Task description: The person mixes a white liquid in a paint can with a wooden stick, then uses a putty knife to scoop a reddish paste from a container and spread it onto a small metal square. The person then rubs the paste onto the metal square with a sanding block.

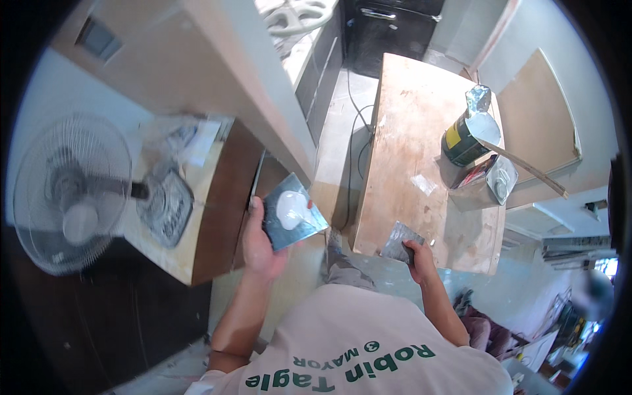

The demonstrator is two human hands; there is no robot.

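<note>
My left hand (pixel 264 243) is closed on a square metal plate (pixel 281 235), held flat with its face up. On the plate lies a smooth blob of white paste (pixel 292 209). To the right, my right hand (pixel 420 261) grips a thin grey metal scraper (pixel 399 242) by its edge, thumb on top. The scraper is just over the near left corner of a wooden table (pixel 401 145). Nothing joins the two tools; they are well apart.
On the table stand an open can (pixel 459 146) with a wooden stick (pixel 526 170) across it and a rectangular tin (pixel 501 181). A fan (pixel 72 191) stands on a cabinet (pixel 220 197) at left. A cable (pixel 353 131) runs along the floor. Behind, at right, is a seated person's leg (pixel 486 332).
</note>
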